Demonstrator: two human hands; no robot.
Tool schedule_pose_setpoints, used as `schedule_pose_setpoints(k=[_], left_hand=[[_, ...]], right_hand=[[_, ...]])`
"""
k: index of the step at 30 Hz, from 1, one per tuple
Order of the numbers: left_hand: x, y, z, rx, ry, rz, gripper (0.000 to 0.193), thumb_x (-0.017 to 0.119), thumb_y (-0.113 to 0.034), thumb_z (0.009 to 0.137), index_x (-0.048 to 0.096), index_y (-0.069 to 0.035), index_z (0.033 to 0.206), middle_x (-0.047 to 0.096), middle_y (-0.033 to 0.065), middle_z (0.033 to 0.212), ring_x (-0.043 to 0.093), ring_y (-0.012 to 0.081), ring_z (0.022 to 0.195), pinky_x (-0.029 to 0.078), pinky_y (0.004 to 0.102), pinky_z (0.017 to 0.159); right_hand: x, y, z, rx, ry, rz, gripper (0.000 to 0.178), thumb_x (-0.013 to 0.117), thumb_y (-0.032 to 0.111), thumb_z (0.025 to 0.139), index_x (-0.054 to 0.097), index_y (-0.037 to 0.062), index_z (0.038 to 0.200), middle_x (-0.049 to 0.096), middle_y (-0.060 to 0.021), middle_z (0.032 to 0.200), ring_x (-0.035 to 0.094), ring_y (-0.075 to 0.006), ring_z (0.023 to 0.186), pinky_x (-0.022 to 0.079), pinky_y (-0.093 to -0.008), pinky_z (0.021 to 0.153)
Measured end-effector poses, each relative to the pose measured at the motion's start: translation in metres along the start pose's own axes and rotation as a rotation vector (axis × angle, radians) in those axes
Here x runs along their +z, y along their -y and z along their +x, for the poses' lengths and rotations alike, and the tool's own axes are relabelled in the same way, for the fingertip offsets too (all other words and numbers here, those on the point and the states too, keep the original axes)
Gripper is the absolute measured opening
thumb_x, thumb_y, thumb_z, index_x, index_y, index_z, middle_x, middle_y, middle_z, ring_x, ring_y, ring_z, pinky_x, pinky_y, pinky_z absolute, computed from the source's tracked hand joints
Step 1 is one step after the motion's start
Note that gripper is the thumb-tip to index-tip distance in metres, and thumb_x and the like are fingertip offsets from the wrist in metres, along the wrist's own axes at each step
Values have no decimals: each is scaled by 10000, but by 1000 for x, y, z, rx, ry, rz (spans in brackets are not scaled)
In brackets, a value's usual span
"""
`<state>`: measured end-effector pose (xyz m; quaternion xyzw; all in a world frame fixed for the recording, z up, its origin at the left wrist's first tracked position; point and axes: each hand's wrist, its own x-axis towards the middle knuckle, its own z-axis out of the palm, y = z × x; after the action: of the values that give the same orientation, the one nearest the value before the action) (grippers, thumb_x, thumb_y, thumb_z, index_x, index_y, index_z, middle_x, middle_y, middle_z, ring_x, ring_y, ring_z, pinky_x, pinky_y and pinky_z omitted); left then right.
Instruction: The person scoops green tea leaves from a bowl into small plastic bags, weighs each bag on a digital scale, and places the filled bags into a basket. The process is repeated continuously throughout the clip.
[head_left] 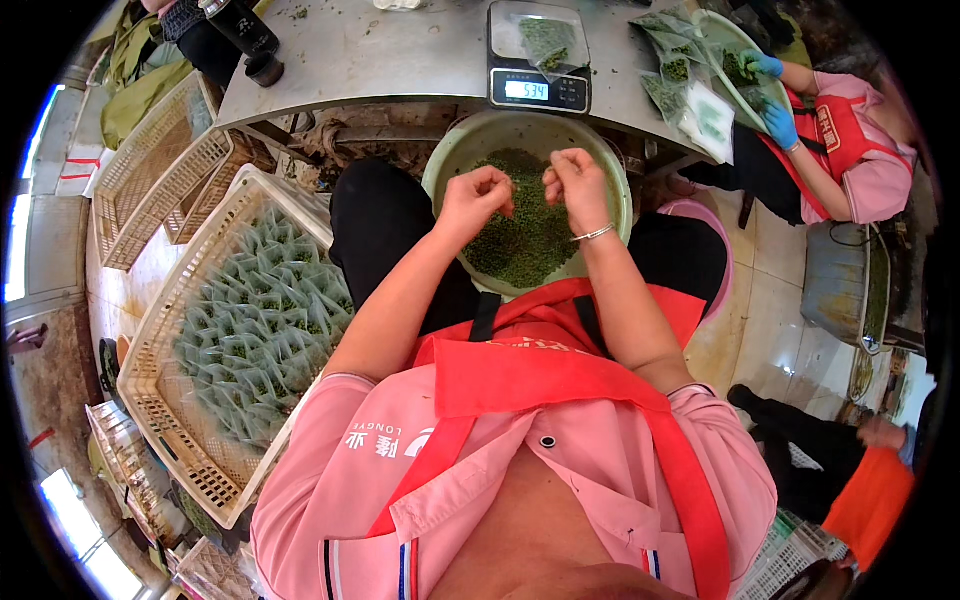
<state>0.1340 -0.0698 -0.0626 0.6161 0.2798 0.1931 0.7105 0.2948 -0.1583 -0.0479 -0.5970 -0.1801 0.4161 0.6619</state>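
My left hand (476,197) and my right hand (577,184) hover close together over a pale green basin (455,152) on my lap, full of small dark green leaves (525,235). The fingers of both hands are curled and pinched; whether they hold a few leaves is too small to tell. A bracelet circles my right wrist. Just beyond the basin, on the metal table (380,55), a digital scale (538,88) carries a clear bag of green leaves (546,40).
A cream plastic crate (165,400) at my left holds several small filled bags (262,320); empty crates (150,170) are stacked behind it. A person in pink with blue gloves (780,125) handles bags at the table's right end. Another person sits at lower right (860,480).
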Motion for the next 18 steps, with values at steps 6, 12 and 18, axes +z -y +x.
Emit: schedule_pose_setpoints(k=[6, 12, 18], left_hand=[[2, -7, -4, 107, 16, 524, 251, 655, -172, 810, 598, -58, 1028, 658, 38, 767, 593, 89, 629, 492, 271, 606], [2, -6, -3, 223, -7, 735, 296, 657, -210, 800, 591, -98, 1066, 666, 44, 777, 626, 143, 629, 492, 291, 589], [0, -4, -3, 216, -29, 733, 276, 649, -200, 814, 598, -91, 1063, 662, 57, 764, 629, 147, 621, 497, 289, 588]], right_hand=[[-15, 1, 25, -447, 47, -709, 218, 654, 168, 791, 632, 55, 977, 622, -45, 717, 572, -140, 608, 475, -269, 606], [21, 45, 78, -374, -30, -852, 361, 592, 157, 799, 550, 128, 1157, 646, -111, 758, 635, -274, 705, 496, -382, 663], [26, 44, 97, -415, -109, -769, 120, 573, 106, 808, 523, 57, 906, 631, -125, 691, 640, -241, 561, 501, -342, 565]])
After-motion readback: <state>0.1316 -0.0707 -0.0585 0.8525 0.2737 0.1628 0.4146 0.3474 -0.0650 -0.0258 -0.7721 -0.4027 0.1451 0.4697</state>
